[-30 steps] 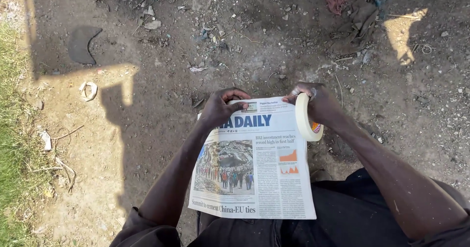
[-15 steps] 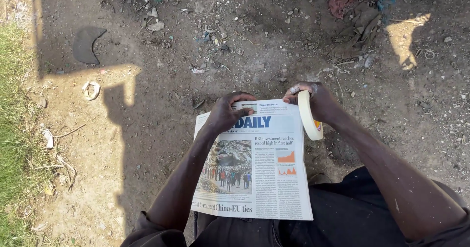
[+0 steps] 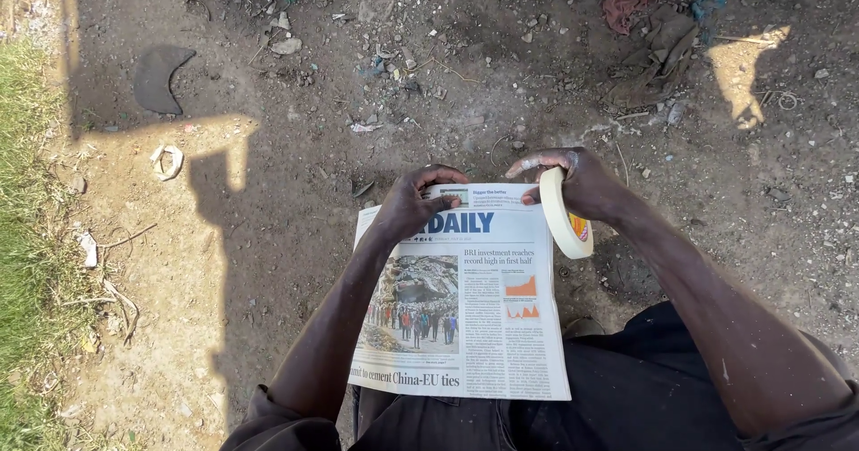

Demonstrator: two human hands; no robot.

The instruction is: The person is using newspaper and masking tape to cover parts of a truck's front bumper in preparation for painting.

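A folded newspaper (image 3: 465, 317) with a photo and small orange charts lies across my lap, its top edge pointing away from me. My left hand (image 3: 413, 202) presses down on the paper's top left part, fingers curled over the upper edge. My right hand (image 3: 577, 182) pinches the top right edge of the paper. A roll of cream masking tape (image 3: 564, 216) hangs around that hand like a ring, standing on edge beside the paper.
Bare dirt ground strewn with small stones and litter lies ahead. A dark curved scrap (image 3: 159, 77) and a pale ring-shaped scrap (image 3: 166, 160) lie at the left, grass (image 3: 27, 236) along the left edge, rags (image 3: 649, 30) at the upper right.
Both hands have stayed on the paper's top edge. The newspaper has shifted slightly and sits squarer on my lap; the view has moved a little.
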